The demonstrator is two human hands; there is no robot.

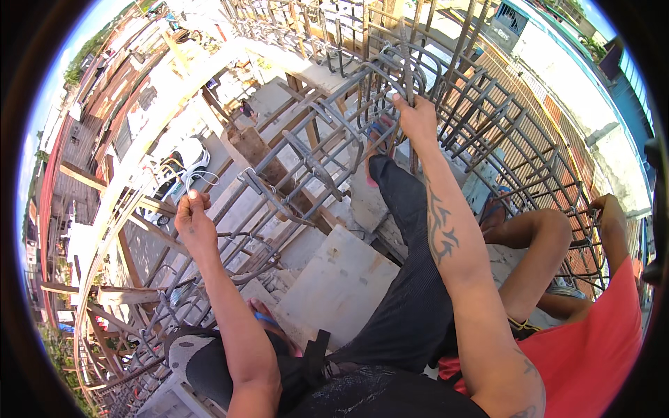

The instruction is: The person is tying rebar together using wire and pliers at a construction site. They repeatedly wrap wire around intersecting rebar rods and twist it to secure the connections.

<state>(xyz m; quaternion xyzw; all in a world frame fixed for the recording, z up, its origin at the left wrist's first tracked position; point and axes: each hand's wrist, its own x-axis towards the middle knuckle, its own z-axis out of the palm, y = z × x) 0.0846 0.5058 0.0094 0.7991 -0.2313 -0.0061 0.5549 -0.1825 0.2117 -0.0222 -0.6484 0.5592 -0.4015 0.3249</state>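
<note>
My left hand point(196, 222) pinches a thin bent tie wire point(203, 176), whose loop stands up above the fingers. Beyond and to the right of that hand runs a rebar cage point(292, 151), with bent stirrups around its long bars. My right hand point(418, 117) is closed around an upright ribbed steel bar point(405, 52), which shows above and below the grip. Around the bar, several stirrups point(387, 73) crowd together, partly hidden by the hand. My sandalled foot point(377, 137) is among the bars just left of my right wrist.
A co-worker in a red shirt point(580, 345) crouches at right, one hand point(609, 209) at another rebar cage point(522, 136). Below me lies a pale board point(337, 282). Timber formwork point(256, 151) stands over a drop to a street with a parked car point(183, 162).
</note>
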